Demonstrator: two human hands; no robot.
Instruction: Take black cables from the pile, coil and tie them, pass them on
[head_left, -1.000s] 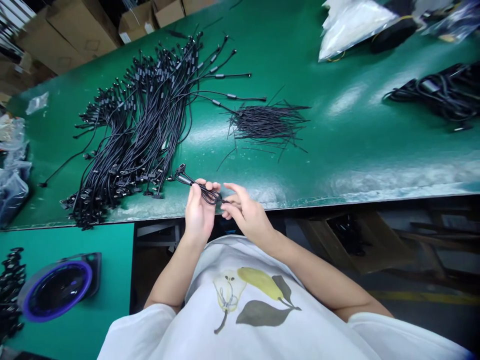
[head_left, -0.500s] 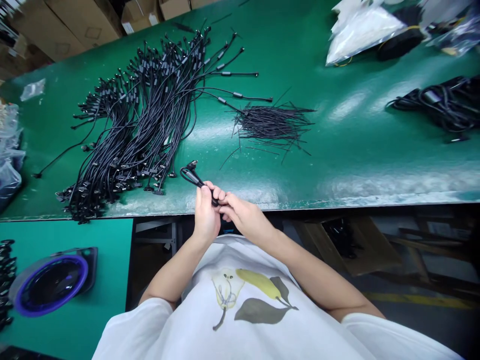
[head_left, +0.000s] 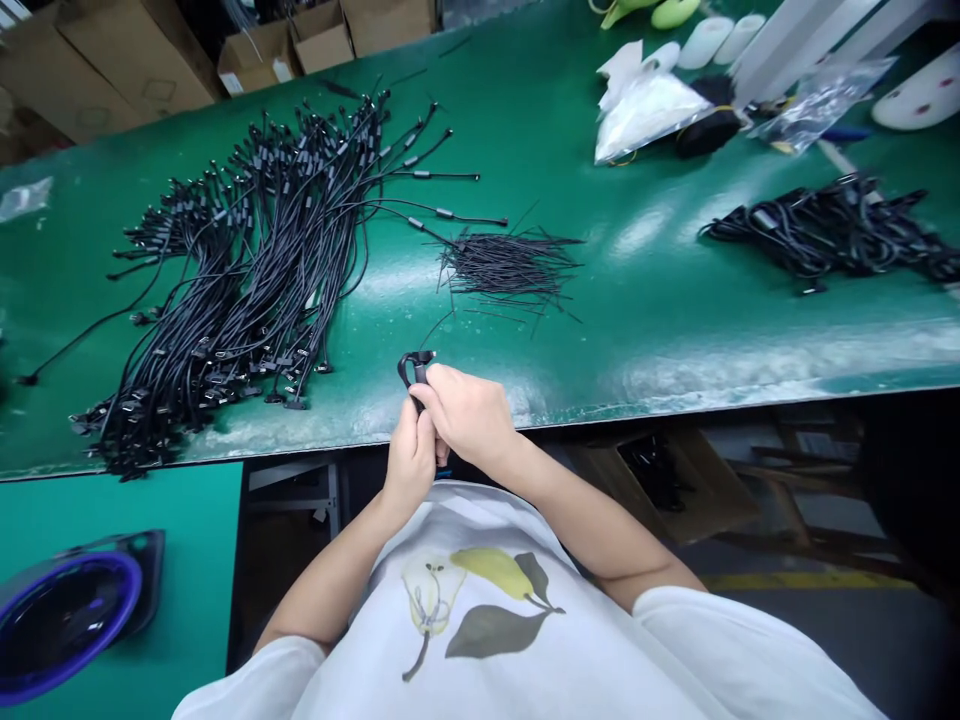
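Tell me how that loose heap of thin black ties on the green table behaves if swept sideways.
The heap of thin black ties would probably scatter rather than slide as one: strands splay out loose at its edges. They look light and likely stiffish, lying nearly straight. The glossy green table suggests little grip, so they may skid.

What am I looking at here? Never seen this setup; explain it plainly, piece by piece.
No machine here: a person works with bare hands, and the single picture comes from a camera on their head, looking down. The left hand and right hand together grip a folded black cable at the near edge of the glossy green table. On it lie a large pile of loose black cables, a small bundle of thin black strands, and, farther right, a tangled heap of black cords and clear plastic bags.
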